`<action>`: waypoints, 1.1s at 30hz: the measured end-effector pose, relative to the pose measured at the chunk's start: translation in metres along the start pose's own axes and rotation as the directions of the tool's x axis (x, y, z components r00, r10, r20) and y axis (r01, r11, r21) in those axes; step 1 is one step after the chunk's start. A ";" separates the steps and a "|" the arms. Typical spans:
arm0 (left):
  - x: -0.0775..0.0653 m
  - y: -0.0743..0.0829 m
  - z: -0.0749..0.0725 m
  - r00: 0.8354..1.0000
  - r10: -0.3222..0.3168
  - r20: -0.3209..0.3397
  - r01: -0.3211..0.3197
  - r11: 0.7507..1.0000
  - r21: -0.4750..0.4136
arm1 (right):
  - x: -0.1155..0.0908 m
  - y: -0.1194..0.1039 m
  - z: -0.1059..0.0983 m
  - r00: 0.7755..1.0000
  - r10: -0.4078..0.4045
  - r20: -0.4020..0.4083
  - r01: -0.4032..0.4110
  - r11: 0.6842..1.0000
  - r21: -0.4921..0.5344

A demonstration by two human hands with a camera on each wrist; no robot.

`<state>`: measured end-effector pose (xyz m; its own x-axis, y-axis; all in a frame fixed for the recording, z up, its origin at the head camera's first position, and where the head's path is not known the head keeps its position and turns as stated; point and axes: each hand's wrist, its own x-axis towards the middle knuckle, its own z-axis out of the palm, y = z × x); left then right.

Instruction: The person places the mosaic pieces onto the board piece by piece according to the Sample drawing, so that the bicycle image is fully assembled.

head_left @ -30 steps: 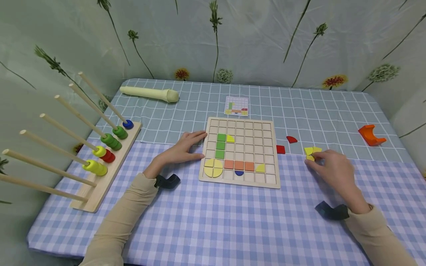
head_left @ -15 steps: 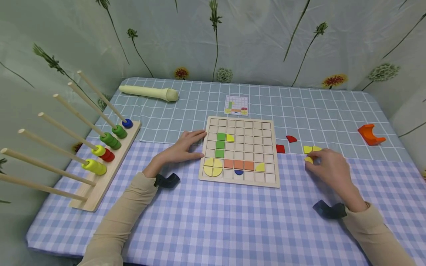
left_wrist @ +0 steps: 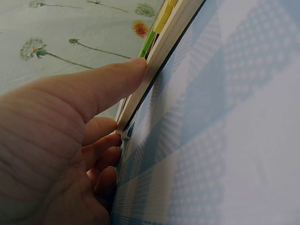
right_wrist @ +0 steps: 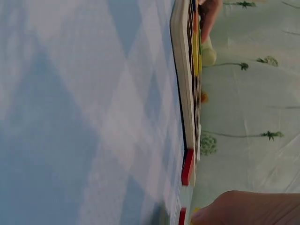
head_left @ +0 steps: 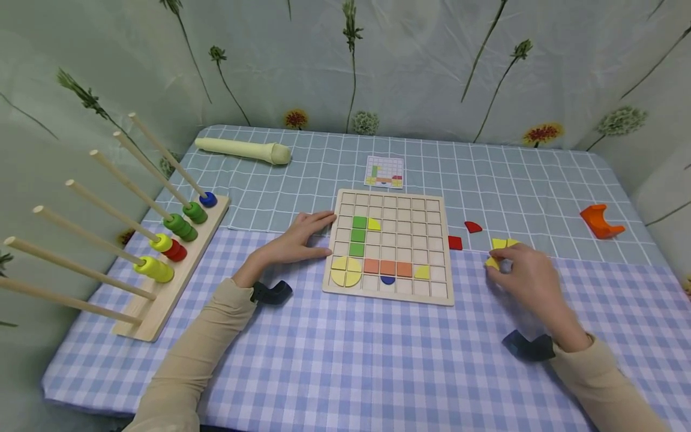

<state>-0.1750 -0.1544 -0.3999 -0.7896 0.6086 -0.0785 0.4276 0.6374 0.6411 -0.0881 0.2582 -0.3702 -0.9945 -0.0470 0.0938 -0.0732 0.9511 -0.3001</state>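
Note:
A wooden grid board (head_left: 396,204) lies at the middle of the table. It carries three green squares (head_left: 357,236), three orange squares (head_left: 387,268), a yellow circle made of quarter pieces (head_left: 345,272), two more yellow quarter pieces and a blue half-round (head_left: 387,280). My left hand (head_left: 299,240) rests at the board's left edge, thumb and fingertips against the wood (left_wrist: 164,47), fingers fairly straight. To the right of the board, my right hand (head_left: 526,273) pinches a yellow quarter-circle piece (head_left: 491,263) between thumb and fingers. Two other yellow pieces (head_left: 499,243) lie just beyond those fingers.
Between board and right hand lie a red square (head_left: 455,242) and a red quarter piece (head_left: 472,227). A printed pattern card (head_left: 384,172) sits behind the board. An abacus with pegs (head_left: 178,288) stands left, a pale green microphone-shaped toy (head_left: 243,150) back left, an orange curved block (head_left: 600,222) far right.
My right hand has drawn slightly left and toward me, bringing the pinched yellow piece away from the other two yellow ones. The left hand stays at the board's edge.

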 end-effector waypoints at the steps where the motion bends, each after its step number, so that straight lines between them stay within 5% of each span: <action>1: 0.000 0.000 0.000 1.000 -0.001 0.001 0.001 1.000 -0.002 | -0.001 -0.003 0.000 1.000 -0.011 -0.004 0.011 1.000 0.004; 18: 0.001 -0.001 0.000 1.000 -0.007 0.008 0.007 1.000 -0.002 | -0.009 -0.041 0.019 0.960 -0.272 -0.063 0.277 0.956 0.093; 33: 0.003 -0.001 -0.001 1.000 -0.011 0.012 0.011 1.000 0.008 | -0.001 -0.053 0.029 0.942 -0.335 0.024 0.330 0.936 0.120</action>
<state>-0.1786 -0.1540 -0.3998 -0.7889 0.6071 -0.0951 0.4222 0.6479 0.6340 -0.0852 0.1993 -0.3819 -0.9141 -0.3700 0.1662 -0.4055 0.8385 -0.3639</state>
